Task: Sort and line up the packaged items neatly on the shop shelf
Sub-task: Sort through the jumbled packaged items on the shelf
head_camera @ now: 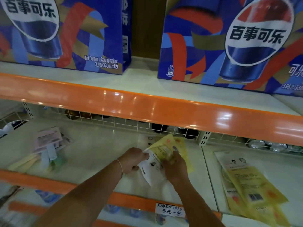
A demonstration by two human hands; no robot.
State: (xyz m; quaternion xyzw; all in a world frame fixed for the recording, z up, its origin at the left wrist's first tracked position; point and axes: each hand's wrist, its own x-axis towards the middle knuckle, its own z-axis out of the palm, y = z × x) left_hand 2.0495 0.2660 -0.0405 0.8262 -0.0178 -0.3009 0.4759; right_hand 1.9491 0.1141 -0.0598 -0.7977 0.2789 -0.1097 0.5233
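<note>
White shelf boards [98, 149] under an orange rail [147, 105] are carrying loose packets. Both hands are gripping a yellow-and-white packet [161, 153] mid-shelf: left hand [133, 159] fingers curled, pinching its white edge; right hand [174, 167] fingers closing over its front. Left of that packet, bare board is lying open before a pink packet pile [49, 141]; right of it, more yellow packets [250, 185] are lying flat.

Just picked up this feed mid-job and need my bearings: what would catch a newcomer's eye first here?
Two big blue cola cartons dominate the upper shelf, above a glossy orange shelf edge. On the shelf below, at centre, the left hand and right hand both grip a yellow and white packet. More yellow packets lie to the right, and a loose pile of pastel packs to the left.
</note>
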